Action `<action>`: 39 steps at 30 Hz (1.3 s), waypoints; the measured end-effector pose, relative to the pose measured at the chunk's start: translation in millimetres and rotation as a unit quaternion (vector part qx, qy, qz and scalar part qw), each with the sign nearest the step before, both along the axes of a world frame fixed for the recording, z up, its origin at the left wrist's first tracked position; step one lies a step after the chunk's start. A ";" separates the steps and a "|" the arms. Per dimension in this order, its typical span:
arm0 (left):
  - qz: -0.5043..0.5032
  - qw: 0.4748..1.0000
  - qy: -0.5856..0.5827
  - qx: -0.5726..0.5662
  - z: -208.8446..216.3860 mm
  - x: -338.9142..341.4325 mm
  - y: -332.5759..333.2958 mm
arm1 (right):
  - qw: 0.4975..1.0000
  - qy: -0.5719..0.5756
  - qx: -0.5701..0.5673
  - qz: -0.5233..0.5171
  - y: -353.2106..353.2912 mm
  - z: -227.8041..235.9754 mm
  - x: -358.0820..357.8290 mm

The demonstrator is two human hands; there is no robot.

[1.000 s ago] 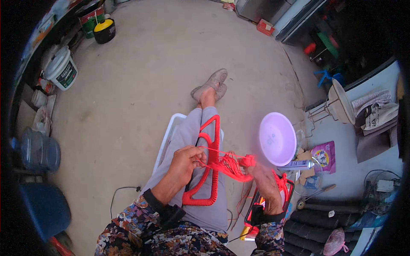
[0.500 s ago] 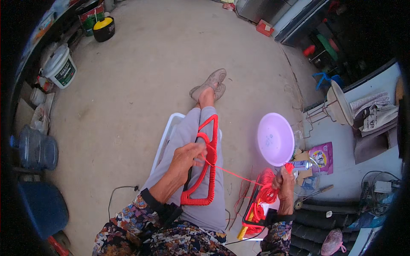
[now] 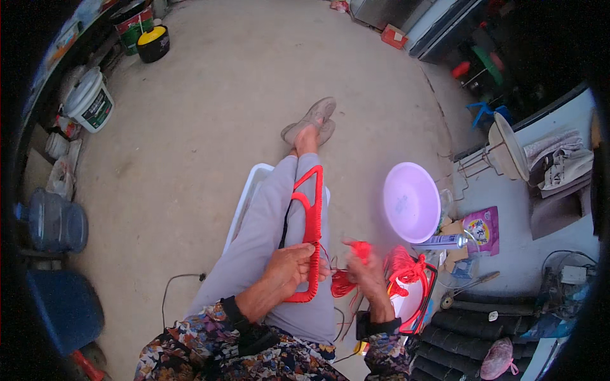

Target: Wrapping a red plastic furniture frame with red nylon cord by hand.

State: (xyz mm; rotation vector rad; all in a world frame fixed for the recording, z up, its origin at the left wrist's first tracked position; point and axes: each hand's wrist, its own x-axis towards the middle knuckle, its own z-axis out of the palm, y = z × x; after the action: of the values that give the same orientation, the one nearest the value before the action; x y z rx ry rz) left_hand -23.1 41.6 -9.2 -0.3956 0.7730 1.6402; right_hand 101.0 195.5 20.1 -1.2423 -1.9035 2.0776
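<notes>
Across my lap lies a frame wrapped in red cord [image 3: 313,219], with a triangular opening at its far end and a long curved loop toward me. My left hand [image 3: 289,270] is closed on the near part of its side, thumb on top and fingertips showing past the edge. To the right, my right hand [image 3: 368,276] is closed round a small bunch of red cord [image 3: 360,250], slightly blurred by motion. A loose hank of red cord [image 3: 343,284] hangs between my hands. More red cord [image 3: 405,267] lies in a bundle beside my right wrist, next to a black-edged red frame.
A purple basin [image 3: 412,203] stands to the right, with a spray can [image 3: 441,242] and a purple packet [image 3: 481,230] near it. Black rolls [image 3: 457,346] lie at lower right. A white lidded bucket [image 3: 91,101] and a water jug [image 3: 57,220] stand along the left.
My right hand has come in from the right toward the frame, bringing the red cord. My left hand has moved down and right onto the frame's side. The taut strand no longer shows.
</notes>
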 end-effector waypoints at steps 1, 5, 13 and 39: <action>0.000 1.000 -0.002 -0.001 -0.9 0.9 0.2 | 1.000 -0.002 -0.001 0.000 -11.9 6.0 -11.3; -0.008 1.000 -0.006 -0.017 0.5 4.0 4.8 | 0.993 -0.018 -0.111 0.044 -22.2 6.1 -23.9; 0.042 0.982 -0.156 0.096 -11.9 23.4 11.7 | 0.980 0.053 -0.167 -0.094 11.5 6.9 6.2; 0.064 0.966 -0.214 0.132 -18.4 23.8 18.4 | 0.975 0.066 -0.151 -0.147 -18.4 5.8 28.3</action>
State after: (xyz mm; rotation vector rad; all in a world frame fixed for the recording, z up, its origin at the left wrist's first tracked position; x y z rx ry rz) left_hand 0.7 60.0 -27.6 -0.5932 0.2045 1.6711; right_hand 129.3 177.2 25.9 -1.3067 -1.2908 2.2735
